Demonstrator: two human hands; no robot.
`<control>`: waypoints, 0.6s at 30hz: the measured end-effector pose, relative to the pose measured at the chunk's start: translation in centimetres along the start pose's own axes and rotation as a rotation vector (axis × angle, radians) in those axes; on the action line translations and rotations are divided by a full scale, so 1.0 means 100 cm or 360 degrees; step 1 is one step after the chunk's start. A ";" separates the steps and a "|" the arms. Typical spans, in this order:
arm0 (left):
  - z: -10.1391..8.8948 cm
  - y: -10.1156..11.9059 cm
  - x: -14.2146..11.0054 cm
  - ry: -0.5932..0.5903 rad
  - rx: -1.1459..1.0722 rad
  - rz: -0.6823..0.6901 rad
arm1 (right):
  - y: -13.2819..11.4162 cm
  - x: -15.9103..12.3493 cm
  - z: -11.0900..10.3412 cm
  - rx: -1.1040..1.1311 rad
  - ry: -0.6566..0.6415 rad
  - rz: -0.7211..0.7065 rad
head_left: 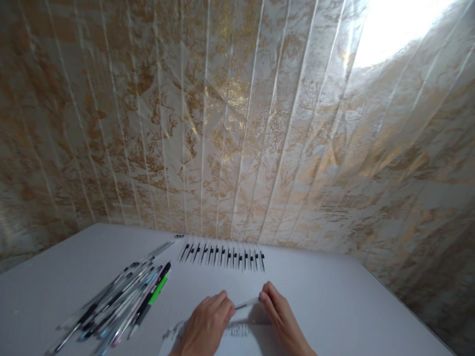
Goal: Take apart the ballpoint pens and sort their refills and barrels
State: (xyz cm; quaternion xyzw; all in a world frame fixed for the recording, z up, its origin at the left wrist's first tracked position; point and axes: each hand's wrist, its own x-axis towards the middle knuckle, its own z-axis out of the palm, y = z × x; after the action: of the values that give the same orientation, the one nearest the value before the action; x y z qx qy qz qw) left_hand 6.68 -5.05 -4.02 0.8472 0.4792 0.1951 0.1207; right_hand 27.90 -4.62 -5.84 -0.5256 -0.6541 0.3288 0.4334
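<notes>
Black-and-clear pen (248, 303) spans between both hands (208, 321) (281, 310), each pinching 1 end.

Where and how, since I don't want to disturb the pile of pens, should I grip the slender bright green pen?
Probably best mid-barrel, pinched across its width from above and right. The slender bright green pen lies slanted along the right edge of the heap of mixed pens; a slim black pen runs close on its left, while smooth white tabletop borders its right.
</notes>
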 end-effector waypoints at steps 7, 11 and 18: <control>0.001 0.003 -0.001 -0.0008 -0.0125 0.0000 | -0.008 0.003 0.001 -0.0111 -0.0072 0.0145; 0.004 -0.001 0.001 0.0014 -0.0279 -0.0079 | -0.012 0.004 -0.002 0.0002 -0.0094 0.0013; -0.009 0.000 -0.001 -0.0669 -0.1631 -0.0448 | -0.012 0.010 -0.021 0.0335 0.0093 -0.0083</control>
State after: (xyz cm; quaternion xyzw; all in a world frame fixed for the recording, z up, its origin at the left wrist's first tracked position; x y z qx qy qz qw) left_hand 6.19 -5.09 -3.21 0.6289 0.3973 0.2119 0.6338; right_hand 29.25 -3.93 -3.70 -0.4693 -0.6165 0.3688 0.5135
